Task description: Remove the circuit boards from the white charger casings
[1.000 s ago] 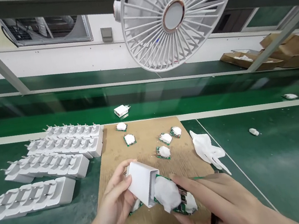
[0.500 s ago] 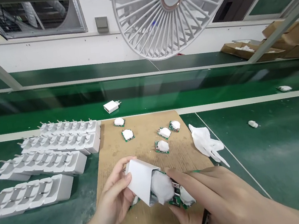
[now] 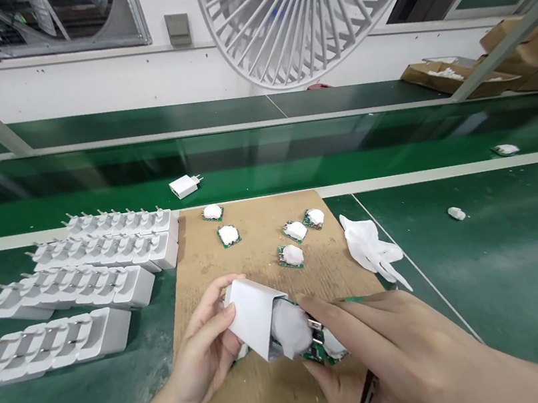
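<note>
Gripping a white casing point(image 3: 254, 317) in the left hand point(image 3: 201, 354), lower centre of the frame, with mouth toward the right hand point(image 3: 402, 350); pinching a white-capped circuit board point(image 3: 292, 326) in right fingers, partly inside that mouth, roughly in line with the casing's slanting length.
</note>
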